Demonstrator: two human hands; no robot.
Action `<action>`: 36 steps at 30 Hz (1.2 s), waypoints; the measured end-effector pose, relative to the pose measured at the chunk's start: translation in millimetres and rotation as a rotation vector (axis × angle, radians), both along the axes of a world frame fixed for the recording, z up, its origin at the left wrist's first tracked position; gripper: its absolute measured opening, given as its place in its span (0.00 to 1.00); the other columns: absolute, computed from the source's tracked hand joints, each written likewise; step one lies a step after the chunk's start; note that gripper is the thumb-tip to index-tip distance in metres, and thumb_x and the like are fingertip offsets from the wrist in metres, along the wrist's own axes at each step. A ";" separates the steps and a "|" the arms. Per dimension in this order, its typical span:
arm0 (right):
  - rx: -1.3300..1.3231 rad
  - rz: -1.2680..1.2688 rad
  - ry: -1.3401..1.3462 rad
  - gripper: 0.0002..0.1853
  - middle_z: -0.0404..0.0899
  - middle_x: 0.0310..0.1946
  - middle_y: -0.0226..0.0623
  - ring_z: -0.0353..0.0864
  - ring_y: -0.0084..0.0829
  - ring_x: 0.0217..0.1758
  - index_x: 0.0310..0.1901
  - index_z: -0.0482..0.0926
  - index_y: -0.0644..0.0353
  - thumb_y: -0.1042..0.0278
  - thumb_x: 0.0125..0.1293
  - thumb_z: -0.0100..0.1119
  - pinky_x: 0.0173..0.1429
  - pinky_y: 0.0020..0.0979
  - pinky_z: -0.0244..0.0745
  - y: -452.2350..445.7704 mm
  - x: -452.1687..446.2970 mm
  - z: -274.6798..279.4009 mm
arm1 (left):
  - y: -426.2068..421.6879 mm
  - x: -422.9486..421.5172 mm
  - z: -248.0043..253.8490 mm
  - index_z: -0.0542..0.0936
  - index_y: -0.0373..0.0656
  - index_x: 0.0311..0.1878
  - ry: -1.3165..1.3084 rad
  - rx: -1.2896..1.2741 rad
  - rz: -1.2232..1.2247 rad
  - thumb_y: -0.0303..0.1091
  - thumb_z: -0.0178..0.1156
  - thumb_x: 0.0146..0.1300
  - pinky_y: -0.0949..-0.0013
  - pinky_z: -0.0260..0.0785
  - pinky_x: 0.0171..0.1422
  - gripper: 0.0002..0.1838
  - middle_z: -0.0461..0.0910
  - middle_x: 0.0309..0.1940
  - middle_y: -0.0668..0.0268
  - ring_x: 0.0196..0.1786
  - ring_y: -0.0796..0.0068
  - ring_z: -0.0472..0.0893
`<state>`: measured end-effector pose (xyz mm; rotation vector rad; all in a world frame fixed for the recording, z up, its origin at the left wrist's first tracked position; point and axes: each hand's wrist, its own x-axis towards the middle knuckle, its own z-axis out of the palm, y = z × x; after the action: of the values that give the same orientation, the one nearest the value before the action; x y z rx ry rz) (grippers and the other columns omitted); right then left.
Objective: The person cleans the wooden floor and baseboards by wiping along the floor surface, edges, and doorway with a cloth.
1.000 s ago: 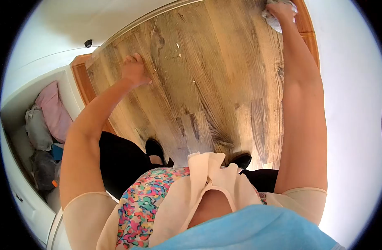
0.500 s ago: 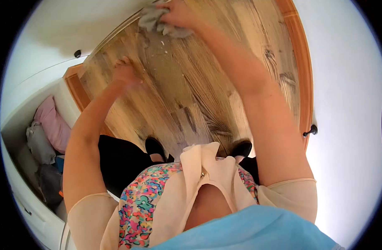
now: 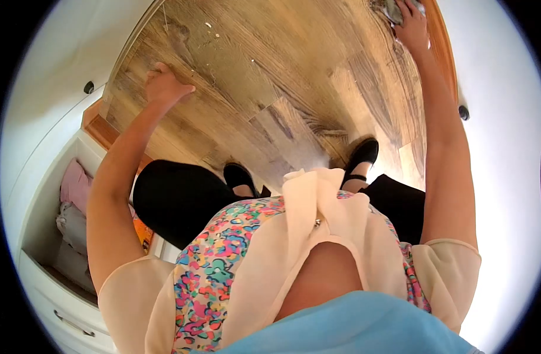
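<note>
At the upper right, my right hand (image 3: 413, 28) presses a grey cloth (image 3: 394, 10) against the wood-look floor (image 3: 294, 71), close to the brown skirting board (image 3: 444, 41). Part of the cloth lies under my fingers and part is cut off by the top edge of the view. My left hand (image 3: 166, 85) rests on the floor at the left, thumb stretched out to the side and fingers slightly bent, holding nothing. Small white crumbs (image 3: 208, 25) are scattered on the boards between my two hands.
An opened white drawer (image 3: 31, 236) at the left holds a pink cloth item (image 3: 76, 186) and grey ones. Black door stops (image 3: 89, 87) stick out at both sides. My black shoes (image 3: 364, 156) stand on the floor below. A white wall (image 3: 506, 147) runs along the right.
My right hand has swept the cloth from the upper middle to the far right by the skirting. The left hand stays on the floor. The view has shifted, showing more of my legs.
</note>
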<state>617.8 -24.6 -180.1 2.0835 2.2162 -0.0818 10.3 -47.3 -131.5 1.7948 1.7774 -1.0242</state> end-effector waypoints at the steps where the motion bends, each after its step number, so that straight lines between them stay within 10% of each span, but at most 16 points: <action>1: 0.124 -0.059 -0.046 0.33 0.62 0.71 0.38 0.60 0.49 0.72 0.67 0.70 0.46 0.65 0.55 0.62 0.70 0.48 0.64 -25.2 5.7 -16.1 | -1.0 0.8 -2.7 0.45 0.23 0.74 0.018 0.023 -0.001 0.60 0.72 0.47 0.56 0.66 0.70 0.66 0.63 0.64 0.26 0.72 0.38 0.63; 4: 0.168 -0.383 -0.002 0.34 0.66 0.68 0.28 0.64 0.49 0.68 0.66 0.71 0.33 0.63 0.55 0.62 0.65 0.52 0.69 -65.5 -54.8 -24.4 | 2.0 6.6 3.5 0.46 0.22 0.73 0.039 -0.007 0.016 0.60 0.73 0.45 0.56 0.65 0.71 0.67 0.63 0.64 0.27 0.72 0.37 0.63; 8: 0.332 -0.306 0.153 0.28 0.75 0.54 0.49 0.71 0.50 0.58 0.60 0.72 0.54 0.63 0.56 0.60 0.62 0.50 0.66 -95.5 -231.2 -25.7 | 5.8 12.1 -1.9 0.46 0.19 0.72 0.084 -0.015 -0.009 0.61 0.73 0.45 0.58 0.66 0.70 0.68 0.64 0.64 0.28 0.72 0.37 0.63; 9: 0.149 -0.299 0.279 0.26 0.71 0.62 0.31 0.69 0.41 0.64 0.57 0.77 0.45 0.69 0.53 0.60 0.61 0.50 0.68 -89.8 -274.2 -1.3 | 3.4 6.4 -11.5 0.48 0.18 0.71 0.075 0.017 -0.021 0.62 0.73 0.44 0.58 0.66 0.70 0.68 0.66 0.64 0.30 0.71 0.37 0.65; 12: -0.006 -0.250 0.512 0.26 0.70 0.63 0.28 0.65 0.38 0.67 0.58 0.76 0.46 0.71 0.55 0.60 0.58 0.65 0.63 -77.9 -380.3 -15.2 | 2.1 -16.5 -43.7 0.50 0.16 0.70 0.059 0.024 -0.051 0.63 0.73 0.43 0.58 0.67 0.69 0.67 0.69 0.63 0.34 0.69 0.39 0.67; 14: -0.092 -0.214 0.694 0.24 0.76 0.57 0.33 0.72 0.41 0.61 0.57 0.78 0.50 0.72 0.55 0.59 0.58 0.57 0.68 -61.6 -412.6 20.3 | 6.9 -24.5 -50.3 0.51 0.15 0.69 0.042 -0.006 -0.063 0.63 0.73 0.43 0.57 0.67 0.69 0.67 0.69 0.64 0.36 0.68 0.40 0.68; 17: 0.161 -0.228 1.176 0.20 0.82 0.48 0.40 0.80 0.47 0.51 0.53 0.81 0.53 0.66 0.57 0.59 0.55 0.47 0.74 -30.2 -414.8 -15.2 | 18.7 -25.3 -37.5 0.52 0.16 0.70 -0.014 -0.136 -0.067 0.65 0.72 0.43 0.55 0.65 0.69 0.67 0.69 0.64 0.36 0.67 0.39 0.69; 19: -0.226 -0.455 1.246 0.21 0.85 0.42 0.49 0.83 0.54 0.44 0.51 0.83 0.56 0.57 0.57 0.59 0.53 0.41 0.77 -36.2 -338.3 33.1 | 18.2 -19.8 -33.2 0.53 0.16 0.70 -0.052 -0.211 -0.087 0.65 0.72 0.43 0.54 0.65 0.69 0.67 0.68 0.65 0.36 0.67 0.39 0.69; 23: 0.073 -1.138 1.332 0.10 0.82 0.31 0.40 0.77 0.36 0.28 0.38 0.83 0.63 0.68 0.63 0.55 0.33 0.36 0.73 -123.8 -143.9 65.2 | 4.8 -7.6 -29.9 0.53 0.16 0.70 0.050 -0.003 -0.109 0.66 0.71 0.44 0.54 0.63 0.71 0.68 0.67 0.66 0.35 0.69 0.38 0.67; 24: 0.168 -1.371 1.282 0.09 0.81 0.29 0.37 0.76 0.32 0.24 0.35 0.83 0.65 0.71 0.65 0.54 0.28 0.34 0.72 -149.9 -95.5 66.1 | 4.5 -5.8 -29.9 0.52 0.16 0.70 0.057 -0.024 -0.103 0.67 0.71 0.44 0.54 0.62 0.72 0.68 0.64 0.67 0.34 0.70 0.38 0.65; 25: -0.106 -1.211 0.450 0.28 0.82 0.51 0.51 0.81 0.52 0.51 0.57 0.80 0.54 0.48 0.58 0.59 0.59 0.42 0.74 -206.5 7.7 -6.3 | 4.7 -5.8 -28.4 0.51 0.16 0.70 0.067 -0.043 -0.094 0.67 0.71 0.44 0.55 0.61 0.73 0.69 0.61 0.69 0.33 0.72 0.37 0.63; 26: 0.319 -0.843 0.306 0.32 0.78 0.58 0.51 0.76 0.50 0.59 0.62 0.76 0.54 0.48 0.57 0.59 0.65 0.42 0.70 -242.6 44.1 -41.3 | 12.3 -21.5 -30.7 0.51 0.16 0.70 0.071 -0.059 -0.088 0.67 0.71 0.44 0.55 0.61 0.73 0.69 0.61 0.69 0.33 0.72 0.37 0.63; 28: 0.135 -0.955 0.046 0.32 0.73 0.64 0.46 0.69 0.45 0.68 0.65 0.74 0.51 0.50 0.58 0.58 0.70 0.44 0.65 -309.3 71.6 -50.9 | 9.5 -12.3 -17.8 0.50 0.15 0.70 0.017 -0.053 -0.054 0.67 0.71 0.45 0.56 0.60 0.74 0.69 0.55 0.72 0.33 0.74 0.36 0.60; 32: 0.203 -1.263 -0.035 0.26 0.68 0.66 0.38 0.63 0.47 0.67 0.62 0.76 0.41 0.58 0.59 0.57 0.66 0.51 0.67 -268.1 -52.2 -38.7 | 15.4 -35.9 -48.7 0.48 0.12 0.69 -0.009 -0.072 -0.068 0.66 0.72 0.44 0.56 0.62 0.73 0.70 0.61 0.69 0.32 0.72 0.37 0.63; 36: 0.213 -0.861 0.125 0.22 0.72 0.57 0.36 0.69 0.45 0.59 0.54 0.77 0.43 0.70 0.55 0.56 0.56 0.50 0.70 -211.0 -219.9 -22.6 | 12.7 -24.2 -36.9 0.48 0.12 0.69 -0.005 -0.035 -0.055 0.65 0.74 0.41 0.57 0.63 0.71 0.72 0.67 0.65 0.34 0.71 0.38 0.65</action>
<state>397.9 -235.5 -202.7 3.0586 1.2498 -0.0373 -13.9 -34.5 -168.4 1.8321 1.7054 -1.0646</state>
